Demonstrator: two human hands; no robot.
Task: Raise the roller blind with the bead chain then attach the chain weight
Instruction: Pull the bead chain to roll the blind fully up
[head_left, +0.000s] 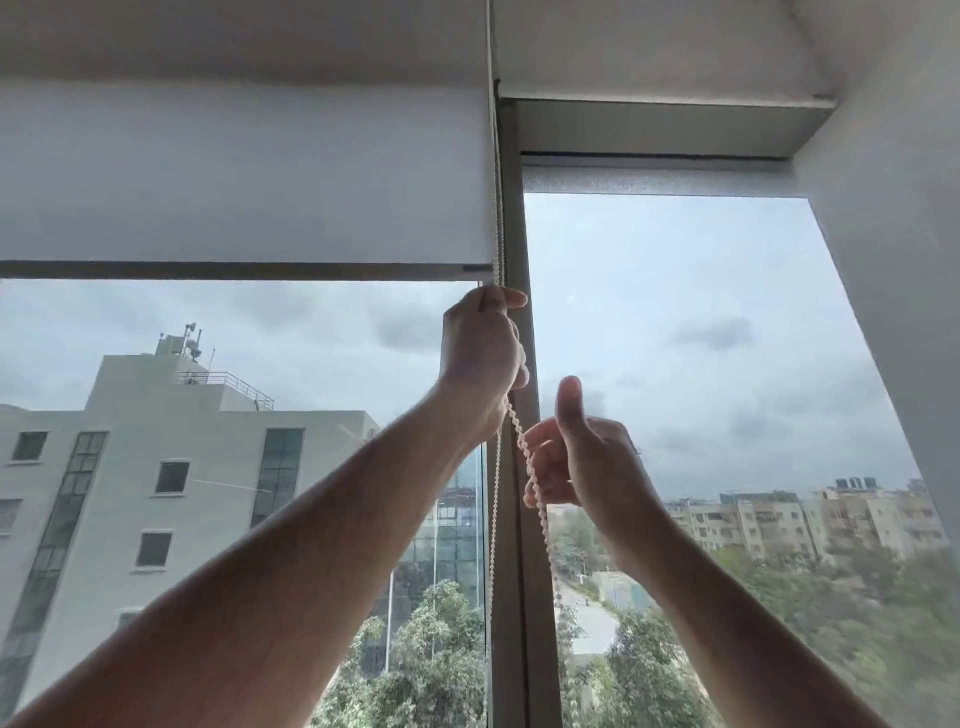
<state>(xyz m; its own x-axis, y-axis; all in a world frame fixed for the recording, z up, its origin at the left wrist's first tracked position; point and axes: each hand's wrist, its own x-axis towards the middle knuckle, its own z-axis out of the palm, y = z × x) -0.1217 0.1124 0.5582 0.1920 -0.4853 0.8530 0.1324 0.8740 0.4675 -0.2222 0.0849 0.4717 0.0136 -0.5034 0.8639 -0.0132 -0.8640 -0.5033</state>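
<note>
A white roller blind (244, 176) covers the top of the left window pane, its grey bottom bar (234, 270) well above eye level. A cream bead chain (496, 499) hangs along the blind's right edge beside the window mullion. My left hand (480, 353) is raised just below the bottom bar and closed around one strand of the chain. My right hand (582, 457) is lower and to the right, thumb up, fingers loosely curled round the other strand, which slants down past it. No chain weight is visible.
A grey vertical mullion (519, 571) divides the two panes. A second blind (654, 179) sits rolled almost fully up over the right pane. A white wall (893, 260) closes the right side. Buildings and trees lie outside the glass.
</note>
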